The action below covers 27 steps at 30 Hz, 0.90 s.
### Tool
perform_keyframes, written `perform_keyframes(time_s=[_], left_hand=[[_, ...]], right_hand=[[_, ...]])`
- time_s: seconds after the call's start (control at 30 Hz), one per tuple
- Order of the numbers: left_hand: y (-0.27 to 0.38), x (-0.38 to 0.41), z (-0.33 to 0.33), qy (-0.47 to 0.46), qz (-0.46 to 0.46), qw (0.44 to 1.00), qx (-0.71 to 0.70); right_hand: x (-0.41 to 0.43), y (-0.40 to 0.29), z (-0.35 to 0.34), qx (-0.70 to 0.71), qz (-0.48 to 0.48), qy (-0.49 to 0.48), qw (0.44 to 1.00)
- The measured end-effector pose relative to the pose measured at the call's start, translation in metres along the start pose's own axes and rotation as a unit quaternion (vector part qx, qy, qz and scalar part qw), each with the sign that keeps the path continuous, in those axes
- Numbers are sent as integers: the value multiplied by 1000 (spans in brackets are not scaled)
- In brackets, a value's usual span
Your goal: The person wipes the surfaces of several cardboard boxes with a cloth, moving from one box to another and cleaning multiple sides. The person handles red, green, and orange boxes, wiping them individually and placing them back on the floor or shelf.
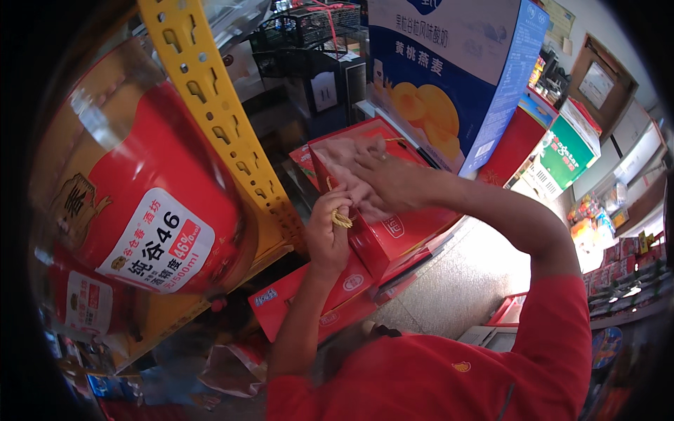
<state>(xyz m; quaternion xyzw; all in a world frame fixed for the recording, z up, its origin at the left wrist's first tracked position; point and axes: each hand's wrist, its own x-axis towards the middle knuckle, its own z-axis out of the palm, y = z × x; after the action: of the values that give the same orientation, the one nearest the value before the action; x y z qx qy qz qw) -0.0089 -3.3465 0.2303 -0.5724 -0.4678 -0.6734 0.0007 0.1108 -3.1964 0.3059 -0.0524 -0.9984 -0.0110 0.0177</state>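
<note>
A red gift box with printed writing sits tilted in front of me. Its twisted gold cord handle is gathered in my left hand, at the box's left edge. A crumpled pale pink cloth lies over the box top. My right hand rests flat on this cloth, fingers spread, pressing it against the box. Part of the cloth reaches the fingers of my left hand; whether they pinch it too is unclear. Below is another red box, partly covered by my left forearm.
A yellow slotted metal shelf post rises close on the left. Beside it stands a large clear jar with a red label. A tall blue and white yogurt carton stands behind the gift box. Black wire baskets sit at the back.
</note>
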Motion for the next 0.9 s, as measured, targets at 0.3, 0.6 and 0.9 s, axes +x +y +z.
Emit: perform_keyframes(time_s=[0.3,0.6,0.9], left_hand=[[4,8,8,-128,77,985,84],[-3,6,-19,-215,99,968,81],[4,4,-24,-206,114,965,113]], right_hand=[[62,66,30,-46,169,152,973],[30,50,17,34,192,146,970],[-73,-16,-11,-47,282,-73,956]])
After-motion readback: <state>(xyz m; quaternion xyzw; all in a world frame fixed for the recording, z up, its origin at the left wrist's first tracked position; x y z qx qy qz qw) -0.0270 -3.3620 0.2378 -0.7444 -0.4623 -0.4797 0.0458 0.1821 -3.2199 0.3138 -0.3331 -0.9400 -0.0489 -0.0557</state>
